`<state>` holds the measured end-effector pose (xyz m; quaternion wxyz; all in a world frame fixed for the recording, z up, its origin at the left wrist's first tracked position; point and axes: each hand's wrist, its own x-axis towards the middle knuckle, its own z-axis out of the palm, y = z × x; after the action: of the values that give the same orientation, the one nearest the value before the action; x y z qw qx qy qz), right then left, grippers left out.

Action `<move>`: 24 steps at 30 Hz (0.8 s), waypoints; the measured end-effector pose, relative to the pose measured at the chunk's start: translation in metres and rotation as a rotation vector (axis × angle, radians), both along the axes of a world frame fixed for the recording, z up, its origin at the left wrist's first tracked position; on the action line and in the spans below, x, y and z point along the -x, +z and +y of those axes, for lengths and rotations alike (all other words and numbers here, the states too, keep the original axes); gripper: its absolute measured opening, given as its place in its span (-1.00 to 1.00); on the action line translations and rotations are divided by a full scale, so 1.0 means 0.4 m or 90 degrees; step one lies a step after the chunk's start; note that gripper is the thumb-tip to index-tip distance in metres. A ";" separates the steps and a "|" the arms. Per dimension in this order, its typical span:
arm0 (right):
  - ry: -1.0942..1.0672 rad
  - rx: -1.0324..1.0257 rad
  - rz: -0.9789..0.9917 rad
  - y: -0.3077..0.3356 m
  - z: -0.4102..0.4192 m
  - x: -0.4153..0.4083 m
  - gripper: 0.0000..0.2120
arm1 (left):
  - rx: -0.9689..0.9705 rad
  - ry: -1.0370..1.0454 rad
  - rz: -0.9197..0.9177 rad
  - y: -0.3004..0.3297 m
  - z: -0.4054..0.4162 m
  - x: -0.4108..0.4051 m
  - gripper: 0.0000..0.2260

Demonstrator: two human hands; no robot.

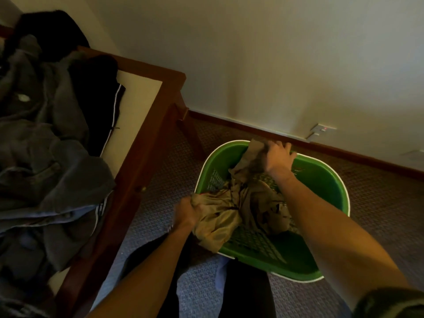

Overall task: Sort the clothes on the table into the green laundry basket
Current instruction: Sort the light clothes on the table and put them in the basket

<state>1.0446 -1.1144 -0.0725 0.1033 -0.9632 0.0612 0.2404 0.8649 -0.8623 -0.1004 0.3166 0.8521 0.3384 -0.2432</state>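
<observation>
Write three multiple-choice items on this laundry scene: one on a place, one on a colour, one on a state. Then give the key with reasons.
1. Where does the basket stand?
A. on the table
B. on the carpet beside the table
C. on a chair

2. What colour is the garment that both hands hold?
A. tan
B. red
C. white

3. What is the left hand doing?
A. resting flat on the table
B. hanging empty
C. gripping the garment at the basket's near-left rim

Key: B, A, C.
1 B: the basket sits on the patterned carpet, to the right of the table, where dark clothes remain.
2 A: the cloth draped into the basket is tan.
3 C: its fingers curl round the fabric at the rim, while the right hand holds the other end at the far rim.
</observation>
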 end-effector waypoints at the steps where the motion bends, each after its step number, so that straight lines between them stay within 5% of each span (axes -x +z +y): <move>1: 0.008 0.021 -0.022 0.004 0.003 -0.003 -0.54 | -0.012 0.015 -0.009 0.001 0.001 0.005 -0.78; 5: 0.052 0.026 -0.088 0.058 -0.001 0.007 -0.70 | -0.085 0.019 -0.012 0.056 0.016 0.011 -0.82; 10: -0.100 -0.228 0.062 0.168 -0.002 0.126 -0.95 | -0.082 -0.051 -0.016 0.209 -0.017 -0.006 -0.90; 16: -0.270 -0.428 0.145 0.313 -0.019 0.403 -0.77 | 0.024 -0.130 -0.007 0.408 -0.150 -0.018 -0.84; 18: -0.378 -0.555 0.184 0.362 -0.011 0.476 -0.82 | 0.074 -0.150 -0.032 0.463 -0.229 -0.022 -0.95; 24: -0.675 -0.850 0.181 0.408 -0.070 0.579 -0.74 | 0.428 -0.129 -0.038 0.563 -0.403 -0.013 -0.72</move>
<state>0.8132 -1.1424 0.0908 0.7377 -0.5056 0.3609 0.2644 0.8701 -1.0234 0.1249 0.5634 0.7364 0.1435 -0.3460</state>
